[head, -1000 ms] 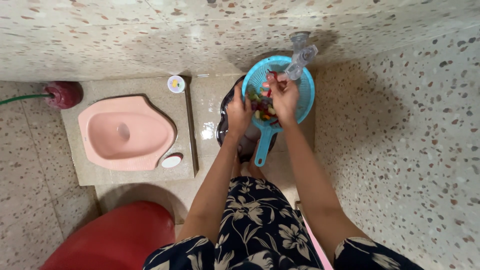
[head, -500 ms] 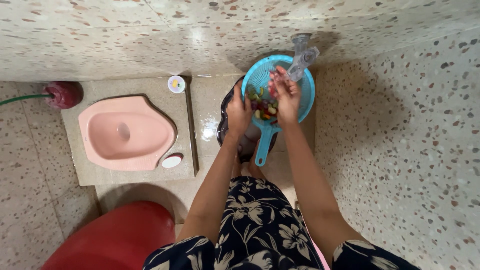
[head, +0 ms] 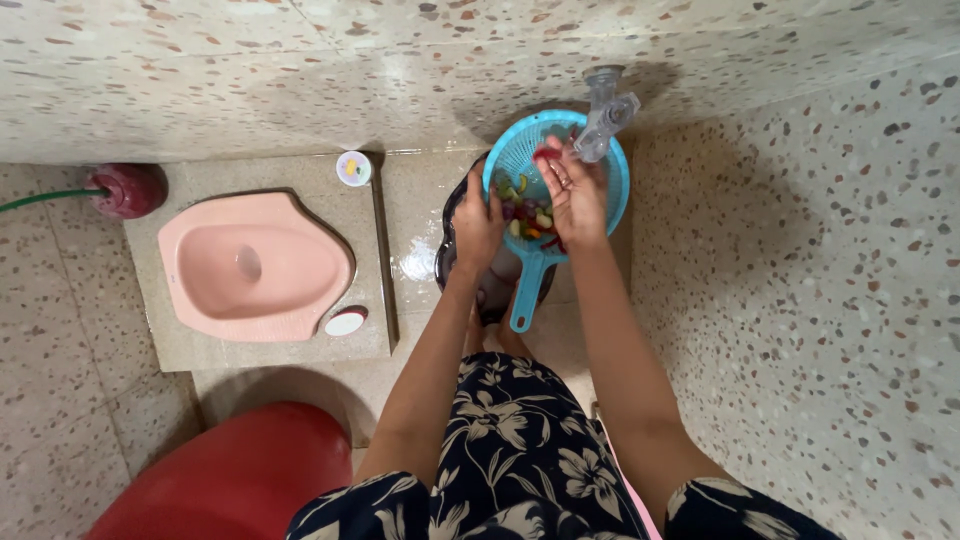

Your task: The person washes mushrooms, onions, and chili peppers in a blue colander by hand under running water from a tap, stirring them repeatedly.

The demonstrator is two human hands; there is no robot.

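The blue strainer [head: 603, 170] sat under the tap [head: 606, 113], its handle pointing back at the person, with the left hand [head: 478, 226] gripping its near rim and the right hand [head: 573, 195] open over the cut-up pieces [head: 527, 212].

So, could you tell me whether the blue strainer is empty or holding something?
Holding something: small colourful pieces lie inside the blue strainer, under both hands.

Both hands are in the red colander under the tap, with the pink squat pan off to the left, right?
Not quite: the head view shows the colander is blue, not red. Both the left hand and right hand are in it under the tap, pink squat pan to the left.
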